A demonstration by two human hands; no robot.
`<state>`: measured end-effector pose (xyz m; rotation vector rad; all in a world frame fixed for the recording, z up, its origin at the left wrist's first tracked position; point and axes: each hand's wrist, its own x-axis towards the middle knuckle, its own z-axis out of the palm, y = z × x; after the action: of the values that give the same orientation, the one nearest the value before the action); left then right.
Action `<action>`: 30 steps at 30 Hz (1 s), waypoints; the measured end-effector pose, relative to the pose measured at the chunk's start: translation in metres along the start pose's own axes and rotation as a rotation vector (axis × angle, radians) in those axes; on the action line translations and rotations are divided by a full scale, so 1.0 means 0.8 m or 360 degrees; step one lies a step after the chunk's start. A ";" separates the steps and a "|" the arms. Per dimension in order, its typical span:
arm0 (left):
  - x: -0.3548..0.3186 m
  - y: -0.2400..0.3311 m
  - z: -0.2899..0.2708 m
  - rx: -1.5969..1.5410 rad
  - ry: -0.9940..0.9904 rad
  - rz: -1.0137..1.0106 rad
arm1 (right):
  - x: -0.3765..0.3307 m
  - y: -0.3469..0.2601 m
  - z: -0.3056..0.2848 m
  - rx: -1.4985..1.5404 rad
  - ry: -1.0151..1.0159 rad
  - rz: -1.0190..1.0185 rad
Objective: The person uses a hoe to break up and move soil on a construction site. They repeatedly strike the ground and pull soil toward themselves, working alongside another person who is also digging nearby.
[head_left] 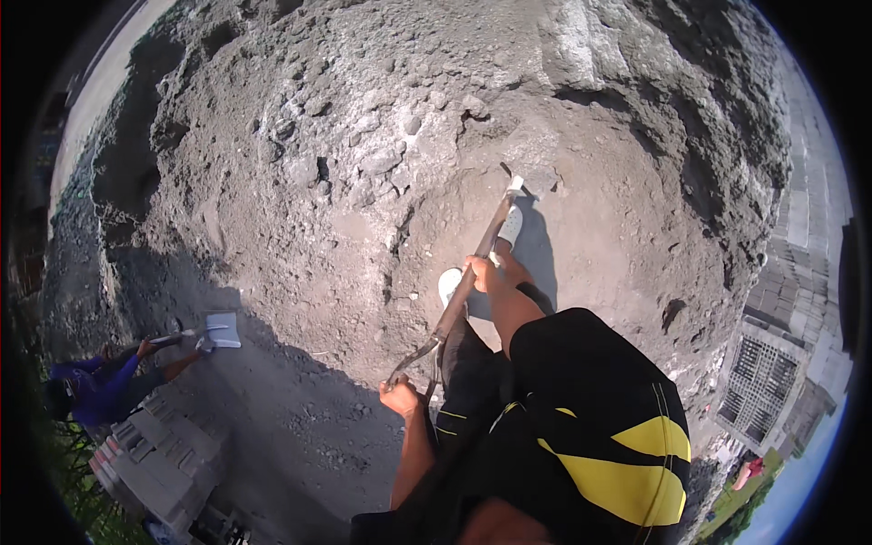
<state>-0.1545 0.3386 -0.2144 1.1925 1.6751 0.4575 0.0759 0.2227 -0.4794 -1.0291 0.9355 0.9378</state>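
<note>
My left hand (400,397) is closed round the forked grip at the near end of a shovel (474,261). Farther up its brown shaft, my right hand (483,272) is wrapped round it. The shaft slants away to the upper right, ending low by the ground beside my white shoe (512,224). Its blade looks narrow from here and is partly hard to make out. Under it lies packed grey-brown earth (599,236). My other white shoe (450,284) shows to the left of the shaft.
A large mound of grey soil and stones (354,163) rises ahead and left. At far left a co-worker in blue (100,391) holds a shovel with a pale blade (222,331), near stacked grey blocks (163,450). More blocks (763,381) stand at far right.
</note>
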 end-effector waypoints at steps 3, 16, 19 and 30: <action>0.015 0.038 -0.046 0.0013 -0.0229 0.0037 | -0.045 0.011 0.012 0.0162 0.0054 -0.0062; 0.059 0.150 -0.059 0.0875 -0.1237 0.1261 | -0.244 0.098 -0.051 0.1546 0.0345 -0.0280; -0.005 0.140 -0.008 0.0957 -0.1653 0.1300 | -0.284 0.155 -0.138 0.2118 0.0316 -0.0615; -0.511 -0.145 -0.173 0.1121 -0.4105 0.2408 | -0.603 0.602 -0.550 0.3558 0.1370 -0.1465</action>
<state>-0.3210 -0.0358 -0.0366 1.5975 -1.4988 -0.8156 -0.6007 -0.1687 -0.2620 0.3565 1.2222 -1.4145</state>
